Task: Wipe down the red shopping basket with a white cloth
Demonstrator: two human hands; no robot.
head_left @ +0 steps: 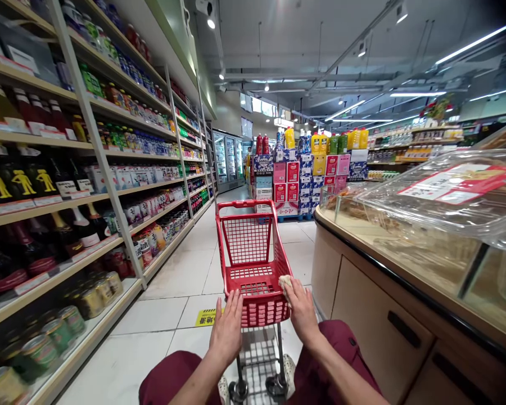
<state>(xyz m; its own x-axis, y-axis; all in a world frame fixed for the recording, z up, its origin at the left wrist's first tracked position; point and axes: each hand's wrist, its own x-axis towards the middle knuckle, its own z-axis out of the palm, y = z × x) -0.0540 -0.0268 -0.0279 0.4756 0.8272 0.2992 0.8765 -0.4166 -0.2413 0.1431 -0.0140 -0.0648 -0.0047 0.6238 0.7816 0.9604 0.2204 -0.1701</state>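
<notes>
A red plastic shopping cart (255, 270) stands upright right in front of me, its basket tapering toward me. My left hand (227, 326) lies along the near left corner of the basket, fingers stretched out together, holding nothing. At the near right corner, my right hand (300, 309) has a crumpled cream-coloured cloth (284, 281) under its fingertips, against the basket's rim. The basket holds nothing that I can see. Below it, the lower wire rack (259, 354) and casters (238, 389) show between my legs.
Shelves of bottles and cans (143, 129) line the left side. On the right, a wooden counter (362, 298) bears clear plastic food boxes (451, 185). Stacked drink cartons (293, 174) stand ahead, with glass-door fridges (227, 157) behind. A yellow sticker (206, 318) marks the tiled floor.
</notes>
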